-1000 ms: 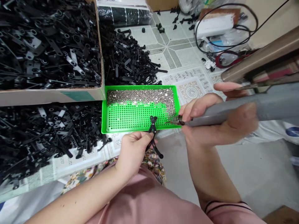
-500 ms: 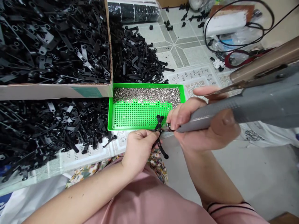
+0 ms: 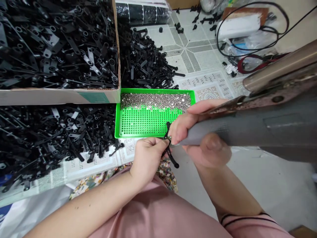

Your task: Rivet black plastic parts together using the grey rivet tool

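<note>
My left hand [image 3: 148, 153] pinches a slim black plastic arm part [image 3: 175, 163] between thumb and fingers, just over the near edge of the green tray [image 3: 141, 136]. One end of the part sticks up over the tray and the other slants down toward my lap. My right hand [image 3: 206, 157] is wrapped round a thick grey power screwdriver [image 3: 245, 129], held sideways from the right. Its tip meets the middle of the part, but my right fingers partly hide the contact. Small silvery screws [image 3: 153, 99] fill the far half of the tray, whose floor is dotted with holes.
A cardboard box [image 3: 61, 96] full of black parts stands at the upper left. Loose black parts [image 3: 81, 132] lie before it, with another heap [image 3: 146, 62] beside it. A brown tube [image 3: 277, 69] runs alongside the screwdriver. Cables [image 3: 219, 43] coil at the upper right.
The screwdriver and my right hand have shifted left, closer to the black part, and the screwdriver's rear has swung lower. My left hand keeps its pinch in nearly the same place.
</note>
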Motion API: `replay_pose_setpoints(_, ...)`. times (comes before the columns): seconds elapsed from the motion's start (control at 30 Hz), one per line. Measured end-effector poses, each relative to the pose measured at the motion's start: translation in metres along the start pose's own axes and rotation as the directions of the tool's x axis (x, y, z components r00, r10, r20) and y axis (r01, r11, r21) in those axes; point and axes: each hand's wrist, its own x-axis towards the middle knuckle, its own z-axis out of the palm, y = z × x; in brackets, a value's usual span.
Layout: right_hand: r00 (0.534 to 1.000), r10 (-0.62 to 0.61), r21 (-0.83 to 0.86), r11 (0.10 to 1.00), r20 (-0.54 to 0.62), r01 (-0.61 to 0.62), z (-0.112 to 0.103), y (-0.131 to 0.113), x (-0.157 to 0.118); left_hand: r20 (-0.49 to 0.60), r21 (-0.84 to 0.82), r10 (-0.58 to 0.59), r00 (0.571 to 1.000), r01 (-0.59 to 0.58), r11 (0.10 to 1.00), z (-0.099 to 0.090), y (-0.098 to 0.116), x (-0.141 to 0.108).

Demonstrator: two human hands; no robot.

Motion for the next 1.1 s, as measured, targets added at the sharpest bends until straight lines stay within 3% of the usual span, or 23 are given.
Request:
replay_pose_setpoints(0.13, 0.995, -0.058, 0.124, 0.991, 0.076, 0.048, -0.003, 0.000, 0.000, 0.014, -0.017, 0.007, 1.000, -0.007, 1.000, -0.001, -0.003, 0.001)
replay_pose_setpoints(0.2, 0.990, -0.130, 0.146, 0.980, -0.051, 0.136, -0.008, 0.000, 0.003, 0.017, -0.023, -0.004, 1.000, 0.004, 1.000, -0.002, -0.004, 0.002)
replay_pose_setpoints(0.27, 0.941, -0.193, 0.079, 0.972, -0.278, 0.222, -0.018, 0.001, 0.007, 0.030, -0.041, -0.025, 0.999, 0.026, 0.999, -0.003, -0.005, 0.002)
replay_pose_setpoints(0.37, 0.874, -0.171, -0.067, 0.985, -0.454, 0.158, -0.034, 0.008, 0.010, 0.071, -0.099, -0.062, 0.996, 0.069, 0.993, -0.003, -0.004, 0.002)
replay_pose_setpoints(0.47, 0.881, -0.134, -0.119, 0.989, -0.454, 0.089, -0.044, 0.020, 0.010, 0.067, -0.134, -0.093, 0.993, 0.102, 0.986, -0.002, -0.002, 0.001)
replay_pose_setpoints(0.63, 0.891, -0.168, -0.073, 0.986, -0.421, 0.151, -0.045, 0.028, 0.009, 0.041, -0.147, -0.080, 0.996, 0.085, 0.985, -0.001, -0.003, 0.000)
replay_pose_setpoints(0.93, 0.885, -0.172, -0.107, 0.985, -0.433, 0.139, -0.048, 0.031, 0.005, 0.007, -0.170, -0.087, 0.996, 0.087, 0.982, 0.001, -0.006, 0.001)
replay_pose_setpoints(1.03, 0.862, -0.180, -0.141, 0.982, -0.474, 0.128, -0.043, 0.030, 0.004, -0.004, -0.172, -0.094, 0.996, 0.092, 0.981, 0.001, -0.006, 0.001)
replay_pose_setpoints(1.1, 0.814, -0.197, -0.178, 0.977, -0.546, 0.117, -0.036, 0.029, 0.002, -0.006, -0.177, -0.096, 0.995, 0.093, 0.980, 0.001, -0.007, 0.001)
